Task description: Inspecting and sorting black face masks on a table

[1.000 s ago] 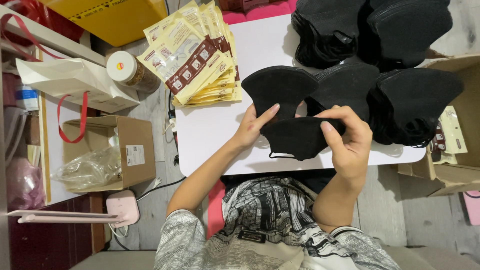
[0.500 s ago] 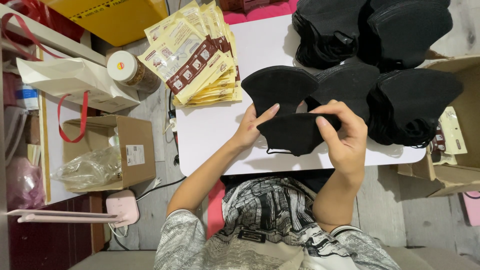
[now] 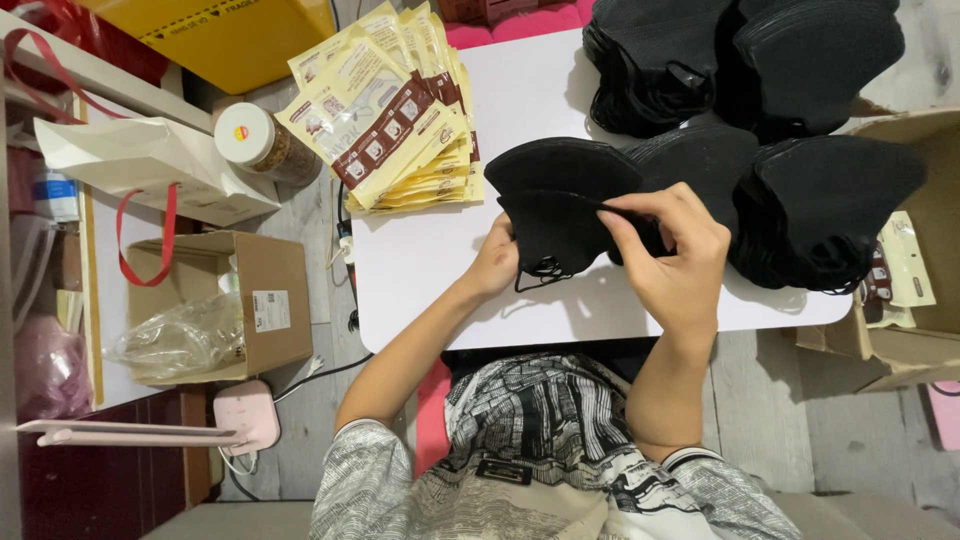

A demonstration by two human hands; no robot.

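Over the white table [image 3: 430, 270] I hold a folded black face mask [image 3: 550, 230] with both hands. My left hand [image 3: 497, 262] grips its left edge, and its thin ear loop dangles below. My right hand [image 3: 672, 255] pinches the mask's right side with thumb and fingers. Just behind it lies another black mask [image 3: 560, 165] flat on the table. Stacks of black masks [image 3: 830, 215] crowd the table's right side and far end [image 3: 660, 60].
A fanned pile of yellow-and-brown packets [image 3: 395, 120] lies at the table's far left. On the floor to the left are a jar with a white lid [image 3: 250, 135], a white bag with red handles [image 3: 150, 170] and an open cardboard box [image 3: 240, 300]. Another carton [image 3: 910, 330] stands right.
The mask has shifted left and nearer me, folded smaller. My right hand moved from its right end to pinch across its top.
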